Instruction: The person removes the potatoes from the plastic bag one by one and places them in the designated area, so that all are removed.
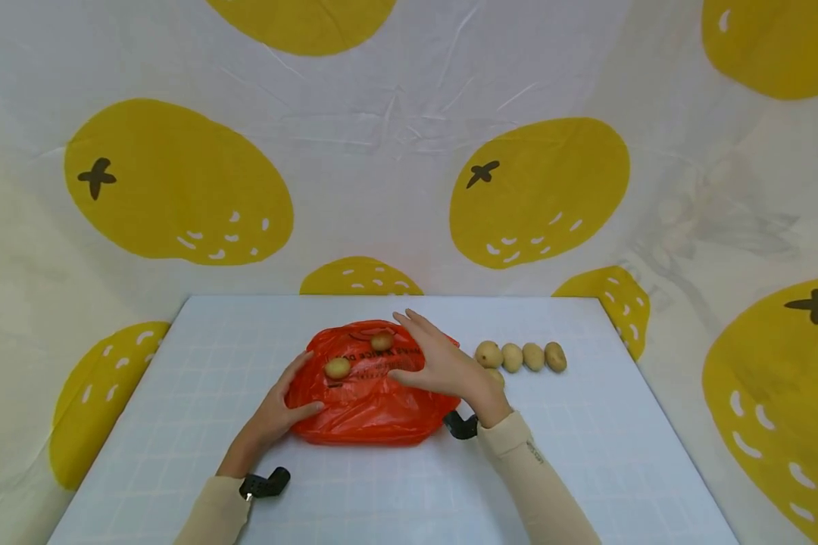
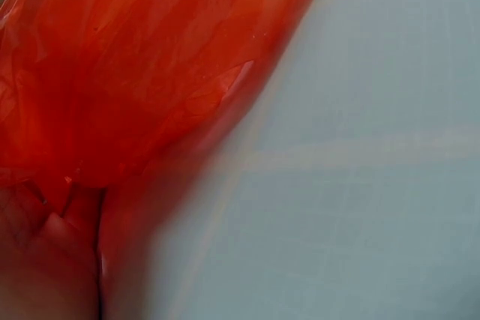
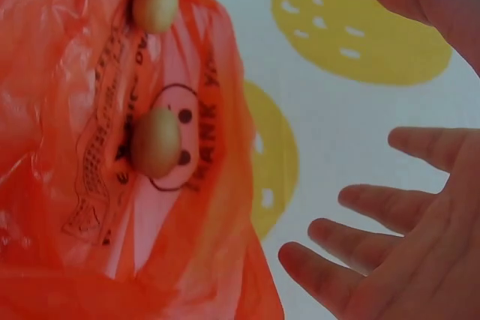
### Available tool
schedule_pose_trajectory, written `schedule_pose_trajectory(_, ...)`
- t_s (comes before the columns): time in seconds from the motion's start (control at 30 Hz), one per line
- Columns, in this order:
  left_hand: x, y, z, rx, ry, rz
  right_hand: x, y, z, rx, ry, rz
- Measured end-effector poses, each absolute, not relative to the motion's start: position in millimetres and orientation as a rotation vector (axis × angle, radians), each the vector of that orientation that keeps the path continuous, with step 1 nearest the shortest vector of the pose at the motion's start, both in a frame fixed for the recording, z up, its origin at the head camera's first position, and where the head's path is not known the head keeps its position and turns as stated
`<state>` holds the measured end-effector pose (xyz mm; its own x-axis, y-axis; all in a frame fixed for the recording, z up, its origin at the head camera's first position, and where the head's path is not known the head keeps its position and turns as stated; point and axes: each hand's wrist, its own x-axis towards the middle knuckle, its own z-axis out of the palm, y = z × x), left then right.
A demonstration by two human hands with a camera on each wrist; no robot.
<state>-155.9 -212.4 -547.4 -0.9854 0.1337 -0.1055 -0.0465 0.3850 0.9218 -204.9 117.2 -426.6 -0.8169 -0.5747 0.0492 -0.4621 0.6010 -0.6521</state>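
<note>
A red plastic bag (image 1: pixel 375 416) with dark printing lies flat on the table. On top of it rest two small potatoes, a yellowish one (image 1: pixel 337 369) and a browner one (image 1: pixel 382 341). My left hand (image 1: pixel 278 409) rests on the bag's left side, thumb and fingers spread apart; in the left wrist view that hand (image 2: pixel 45 267) is partly cut off beside the red plastic. Over the bag's right part is my right hand (image 1: pixel 439 363), fingers extended and holding nothing. The right wrist view shows this hand (image 3: pixel 420 237) with its fingers spread, apart from the potatoes.
Right of the bag, several potatoes (image 1: pixel 512 357) form a short row, with another potato (image 1: pixel 495 378) just in front, partly hidden by my right arm. The white table (image 1: pixel 354 499) meets a fruit-printed cloth (image 1: pixel 375 197) behind. A black wrist camera (image 1: pixel 266 483) sits on my left wrist.
</note>
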Motion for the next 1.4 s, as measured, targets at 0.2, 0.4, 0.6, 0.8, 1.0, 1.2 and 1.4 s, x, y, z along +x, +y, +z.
schedule_pose_trajectory(0.2,-154.7,-212.7,-548.2,0.064,2.463,1.657,-209.0,100.5,-424.6,-0.994,2.59,-1.021)
schedule_pose_trajectory(0.4,-156.7,-212.7,-547.0,0.079,2.468,1.653,-219.2,88.4,-422.0,-1.053,2.542,-1.059)
schedule_pose_trajectory(0.6,-158.9,-212.5,-544.5,0.059,2.468,1.648,-233.4,79.4,-429.3,-0.992,2.539,-1.051)
schedule_pose_trajectory(0.8,-157.5,-212.6,-546.1,0.071,2.457,1.658,-239.9,73.8,-439.0,-1.008,2.474,-1.034)
schedule_pose_trajectory(1.0,-155.2,-212.7,-548.9,0.064,2.462,1.659,-241.5,66.7,-454.2,-1.039,2.437,-1.024)
schedule_pose_trajectory(1.2,-155.2,-211.8,-549.1,0.072,2.458,1.672,-242.1,63.9,-463.4,-1.015,2.437,-1.014)
schedule_pose_trajectory(1.4,-154.8,-213.4,-550.7,0.065,2.464,1.662,-244.8,62.4,-473.8,-0.992,2.459,-1.002)
